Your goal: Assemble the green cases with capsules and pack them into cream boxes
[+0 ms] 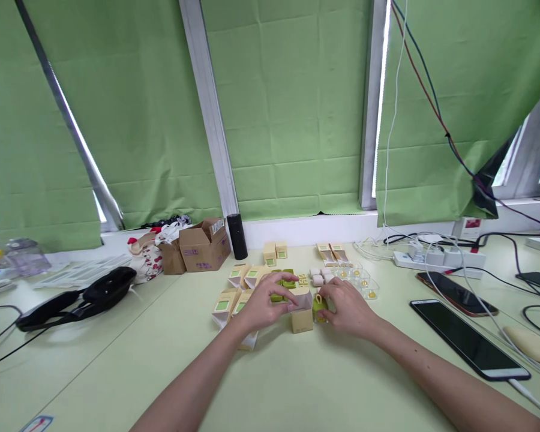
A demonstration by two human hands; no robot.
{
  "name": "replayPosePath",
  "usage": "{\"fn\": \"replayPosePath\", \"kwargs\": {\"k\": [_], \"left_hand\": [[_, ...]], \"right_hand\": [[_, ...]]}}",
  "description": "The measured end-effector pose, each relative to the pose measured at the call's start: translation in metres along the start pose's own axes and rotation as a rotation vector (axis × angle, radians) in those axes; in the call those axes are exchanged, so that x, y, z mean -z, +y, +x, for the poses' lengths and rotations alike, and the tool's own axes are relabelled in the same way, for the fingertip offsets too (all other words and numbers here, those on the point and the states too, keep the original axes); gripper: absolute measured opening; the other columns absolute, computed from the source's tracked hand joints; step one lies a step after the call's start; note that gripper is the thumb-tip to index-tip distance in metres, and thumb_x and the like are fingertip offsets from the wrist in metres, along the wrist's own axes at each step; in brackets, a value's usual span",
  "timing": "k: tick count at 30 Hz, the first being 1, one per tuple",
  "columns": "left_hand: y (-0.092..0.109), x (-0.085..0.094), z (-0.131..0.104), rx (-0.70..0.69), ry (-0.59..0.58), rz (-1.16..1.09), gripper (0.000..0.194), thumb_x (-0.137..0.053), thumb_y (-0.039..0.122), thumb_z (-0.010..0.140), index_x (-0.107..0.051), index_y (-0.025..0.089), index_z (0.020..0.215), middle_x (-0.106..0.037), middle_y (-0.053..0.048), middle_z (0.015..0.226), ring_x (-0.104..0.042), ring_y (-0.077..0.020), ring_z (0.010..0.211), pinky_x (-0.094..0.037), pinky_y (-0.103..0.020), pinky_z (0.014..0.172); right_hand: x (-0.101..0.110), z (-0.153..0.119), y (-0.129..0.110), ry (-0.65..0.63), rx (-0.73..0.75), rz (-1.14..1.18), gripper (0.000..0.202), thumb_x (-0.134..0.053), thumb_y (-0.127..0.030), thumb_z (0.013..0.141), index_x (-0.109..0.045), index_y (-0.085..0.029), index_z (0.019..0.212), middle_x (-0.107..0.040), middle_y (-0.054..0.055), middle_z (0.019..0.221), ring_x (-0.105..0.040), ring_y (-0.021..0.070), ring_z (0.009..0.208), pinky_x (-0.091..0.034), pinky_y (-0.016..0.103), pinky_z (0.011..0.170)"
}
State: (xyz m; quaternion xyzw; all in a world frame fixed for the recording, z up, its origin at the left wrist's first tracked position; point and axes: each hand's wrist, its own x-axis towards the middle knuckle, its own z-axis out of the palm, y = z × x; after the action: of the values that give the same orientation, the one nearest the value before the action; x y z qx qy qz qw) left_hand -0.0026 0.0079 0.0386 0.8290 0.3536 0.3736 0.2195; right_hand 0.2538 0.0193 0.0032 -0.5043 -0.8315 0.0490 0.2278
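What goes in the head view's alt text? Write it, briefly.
Two bare hands work at a small cream box on a pale green table: the left hand on its open flap, the right hand holding a small green item. More small boxes lie behind.

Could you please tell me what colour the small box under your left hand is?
The small box is pale tan, seen clearly in the head view.

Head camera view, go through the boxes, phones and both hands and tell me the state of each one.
Small beige box: upright, top flap open, under left hand.
Left hand: resting on the box flap.
Right hand: closed on green piece.
Brown carton: flaps open.
Black phone: screen dark, cable plugged in.
Folded boxes: lying flat.
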Motion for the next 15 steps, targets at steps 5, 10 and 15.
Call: {"fn": "replayPosePath", "kwargs": {"k": [5,10,15], "left_hand": [[-0.012,-0.008,0.002,0.070,0.126,-0.023,0.018,-0.071,0.033,0.093,-0.087,0.026,0.096,-0.078,-0.012,0.121,-0.069,-0.0326,0.121,-0.052,-0.048,0.108],[-0.022,-0.018,0.004,0.134,0.202,-0.101,0.022,-0.069,0.035,0.092,-0.083,0.021,0.103,-0.082,-0.011,0.107,-0.073,-0.0282,0.101,-0.057,-0.043,0.094],[-0.031,-0.021,0.005,0.168,0.208,-0.268,0.030,-0.073,0.026,0.083,-0.079,0.018,0.110,-0.080,-0.012,0.115,-0.072,-0.0247,0.096,-0.056,-0.038,0.089]], "right_hand": [[-0.001,0.000,0.001,-0.001,0.010,-0.005,0.016,-0.077,-0.025,0.083,-0.075,-0.019,0.098,-0.073,0.012,0.100,-0.066,0.0323,0.103,-0.049,0.041,0.091],[0.000,0.000,0.000,-0.004,0.020,-0.017,0.015,-0.077,-0.026,0.084,-0.075,-0.019,0.097,-0.074,0.012,0.099,-0.067,0.0319,0.102,-0.049,0.041,0.091],[0.000,0.000,0.000,-0.002,0.019,-0.018,0.015,-0.078,-0.026,0.083,-0.075,-0.020,0.096,-0.074,0.013,0.099,-0.067,0.0322,0.101,-0.049,0.041,0.091]]}}
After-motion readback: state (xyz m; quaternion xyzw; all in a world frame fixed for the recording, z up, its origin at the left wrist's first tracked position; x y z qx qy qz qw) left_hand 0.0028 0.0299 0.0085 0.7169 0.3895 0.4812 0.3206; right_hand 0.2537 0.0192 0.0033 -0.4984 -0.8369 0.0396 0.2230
